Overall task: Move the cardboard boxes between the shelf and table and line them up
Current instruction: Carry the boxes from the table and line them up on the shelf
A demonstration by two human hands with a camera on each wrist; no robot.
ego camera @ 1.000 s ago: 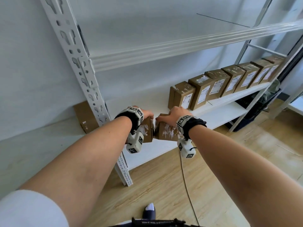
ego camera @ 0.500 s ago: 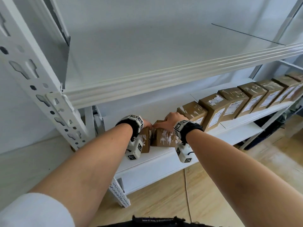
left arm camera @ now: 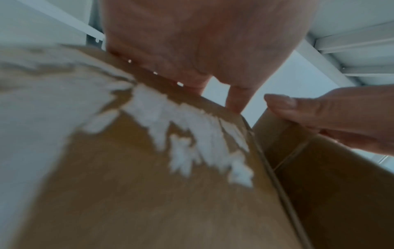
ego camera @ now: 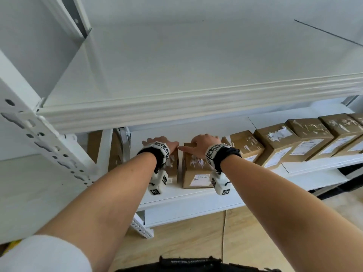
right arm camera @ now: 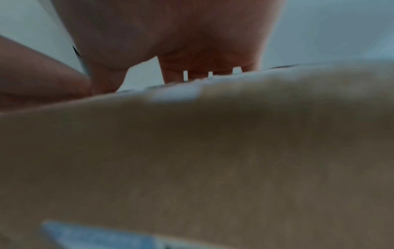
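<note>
Two brown cardboard boxes stand side by side on the white shelf board (ego camera: 176, 201), left of a row of several like boxes (ego camera: 279, 146). My left hand (ego camera: 161, 143) lies on top of the left box (ego camera: 172, 165), its fingers hooked over the far edge. The left wrist view shows that hand (left arm camera: 202, 42) on the box (left arm camera: 149, 185), which bears torn white label scraps. My right hand (ego camera: 202, 144) holds the right box (ego camera: 196, 169) the same way, thumb stretched left. Close up, the right hand (right arm camera: 170, 33) has its fingers behind the box's (right arm camera: 192, 151) top edge.
The upper shelf (ego camera: 176, 107) hangs low over both hands. A perforated white upright (ego camera: 39, 138) stands at the left, with another cardboard box (ego camera: 98, 146) behind it. Below is a wooden floor with a thin cable (ego camera: 224, 232).
Both boxes went from in front of the shelf edge onto the shelf board, left of the row. My head has come closer and lower.
</note>
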